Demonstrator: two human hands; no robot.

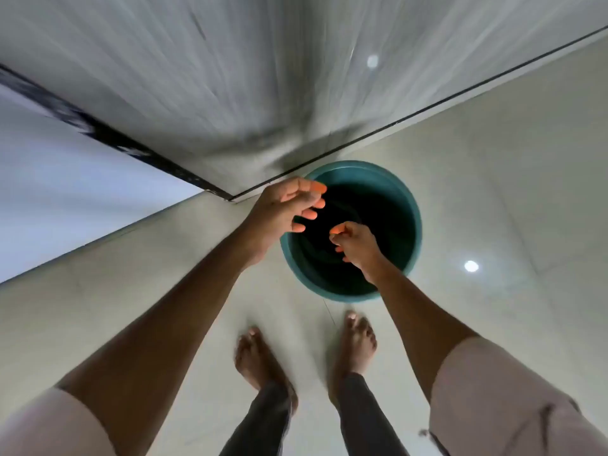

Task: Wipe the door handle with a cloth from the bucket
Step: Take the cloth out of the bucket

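You stood barefoot on the pale tiled floor (493,179) with both arms stretched down toward the teal bucket (415,225), which sat on the floor just beside the bottom edge of the grey door (230,93). Your left hand (283,209) hung over the bucket's left rim, fingers loosely curled and spread apart, holding nothing. Your right hand (357,243) was over the bucket's mouth, nearer its middle, with the fingers drawn in close toward the thumb; whether they pinched anything could not be told, as the view was blurred and the bucket's inside was very dark. No cloth could be made out within that darkness, so where it lay relative to either hand could not be told. The two hands were near each other but apart, the left a little further from you than the right. Your feet (260,357) were planted just short of the bucket, on your side of it. The door handle was out of view.
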